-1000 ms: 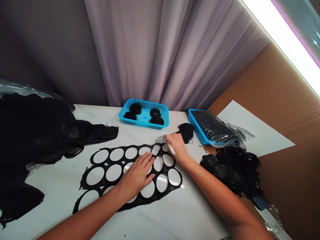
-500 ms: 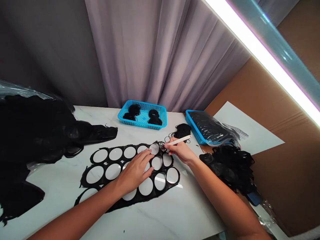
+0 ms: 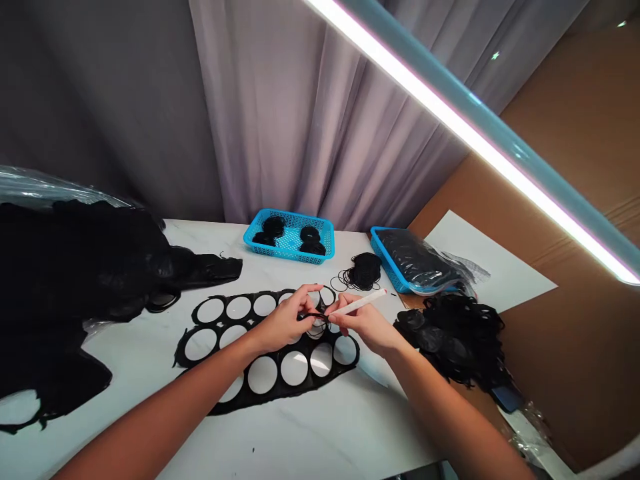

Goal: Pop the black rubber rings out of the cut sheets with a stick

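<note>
Thin black rings [image 3: 315, 316] are stretched between my two hands above a black sheet [image 3: 247, 401] punched with rows of round holes. My left hand [image 3: 286, 321] is closed, pinching the rings between thumb and fingers. In my right hand [image 3: 364, 327] a slim white pen-like tool [image 3: 361, 303] is gripped, slanting up to the right, with its lower end at the rings. Whether the right fingers also pinch the rings is hard to see. Just beyond that hand lies a heap of loose thin black rings [image 3: 366, 271] on the white table.
A blue basket [image 3: 289, 255] with several ring bundles stands at the back. Another blue basket [image 3: 391, 268] holds a plastic-bagged black stack. Black scraps [image 3: 457, 337] are piled at right, large black sheets [image 3: 65, 280] at left. A lit tube lamp [image 3: 465, 137] crosses above.
My left hand has lifted off the sheet, moved toward my right hand and taken hold of the rings. The right hand has come slightly down, still with the white tool.
</note>
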`<act>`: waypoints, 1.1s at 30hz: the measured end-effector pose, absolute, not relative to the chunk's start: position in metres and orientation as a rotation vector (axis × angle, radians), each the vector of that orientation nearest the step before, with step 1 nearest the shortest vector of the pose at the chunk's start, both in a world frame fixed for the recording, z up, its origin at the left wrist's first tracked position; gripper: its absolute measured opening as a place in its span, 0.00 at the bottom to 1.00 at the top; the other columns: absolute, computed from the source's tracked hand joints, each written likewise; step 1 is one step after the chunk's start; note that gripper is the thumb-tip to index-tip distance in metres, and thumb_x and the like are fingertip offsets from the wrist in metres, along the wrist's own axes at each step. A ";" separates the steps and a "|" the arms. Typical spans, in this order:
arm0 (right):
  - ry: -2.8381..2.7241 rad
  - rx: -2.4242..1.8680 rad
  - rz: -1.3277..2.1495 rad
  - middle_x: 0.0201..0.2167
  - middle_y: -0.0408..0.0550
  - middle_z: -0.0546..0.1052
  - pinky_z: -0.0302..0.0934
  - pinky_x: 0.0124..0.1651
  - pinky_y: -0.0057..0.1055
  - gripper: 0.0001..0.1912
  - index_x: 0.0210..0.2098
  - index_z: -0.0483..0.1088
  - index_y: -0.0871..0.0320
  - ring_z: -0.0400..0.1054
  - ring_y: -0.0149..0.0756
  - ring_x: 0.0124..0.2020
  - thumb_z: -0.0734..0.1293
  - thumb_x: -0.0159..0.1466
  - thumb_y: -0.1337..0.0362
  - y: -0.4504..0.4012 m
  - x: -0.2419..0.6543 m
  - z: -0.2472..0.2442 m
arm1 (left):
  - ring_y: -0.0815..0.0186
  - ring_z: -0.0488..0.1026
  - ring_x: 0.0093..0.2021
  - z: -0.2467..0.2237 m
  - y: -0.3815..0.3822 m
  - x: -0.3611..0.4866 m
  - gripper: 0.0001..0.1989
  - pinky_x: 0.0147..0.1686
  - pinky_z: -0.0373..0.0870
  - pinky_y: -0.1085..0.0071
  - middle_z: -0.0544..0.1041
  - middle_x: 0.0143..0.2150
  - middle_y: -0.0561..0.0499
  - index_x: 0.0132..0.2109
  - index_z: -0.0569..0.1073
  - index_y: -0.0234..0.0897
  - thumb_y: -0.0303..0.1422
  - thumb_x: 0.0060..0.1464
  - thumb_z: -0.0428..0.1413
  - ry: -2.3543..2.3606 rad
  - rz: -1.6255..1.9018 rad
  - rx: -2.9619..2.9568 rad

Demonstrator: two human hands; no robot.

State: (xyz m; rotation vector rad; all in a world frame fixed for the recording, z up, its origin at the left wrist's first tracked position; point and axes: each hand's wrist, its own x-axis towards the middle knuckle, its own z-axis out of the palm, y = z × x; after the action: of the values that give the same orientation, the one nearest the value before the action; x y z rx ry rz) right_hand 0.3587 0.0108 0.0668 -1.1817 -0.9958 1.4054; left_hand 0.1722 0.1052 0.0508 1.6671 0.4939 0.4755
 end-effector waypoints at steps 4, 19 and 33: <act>-0.723 -0.970 1.537 0.32 0.44 0.75 0.48 0.24 0.25 0.22 0.23 0.59 0.57 0.59 0.25 0.24 0.78 0.51 0.62 -0.001 0.356 0.061 | 0.65 0.75 0.39 0.048 0.103 0.169 0.30 0.47 0.68 0.65 0.66 0.35 0.57 0.62 0.61 0.40 0.32 0.52 0.58 0.539 0.455 1.434; -0.777 -1.049 1.434 0.24 0.40 0.68 0.47 0.33 0.29 0.23 0.23 0.58 0.56 0.55 0.29 0.28 0.78 0.52 0.60 -0.007 0.335 0.044 | 0.60 0.68 0.55 0.055 0.083 0.159 0.32 0.54 0.63 0.64 0.71 0.52 0.47 0.60 0.67 0.43 0.33 0.47 0.63 0.516 0.342 1.252; -0.695 -0.920 1.538 0.30 0.46 0.75 0.50 0.27 0.24 0.23 0.24 0.59 0.57 0.63 0.28 0.29 0.79 0.52 0.62 -0.021 0.340 0.052 | 0.67 0.68 0.32 0.047 0.089 0.164 0.09 0.33 0.62 0.71 0.70 0.29 0.55 0.39 0.75 0.35 0.31 0.50 0.55 0.649 0.327 1.554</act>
State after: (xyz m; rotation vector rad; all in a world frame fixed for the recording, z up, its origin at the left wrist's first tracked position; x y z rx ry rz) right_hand 0.3398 -0.0213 0.0524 -0.9198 -0.6948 1.5379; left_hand 0.1643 0.0887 0.0469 1.5539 0.6493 0.3268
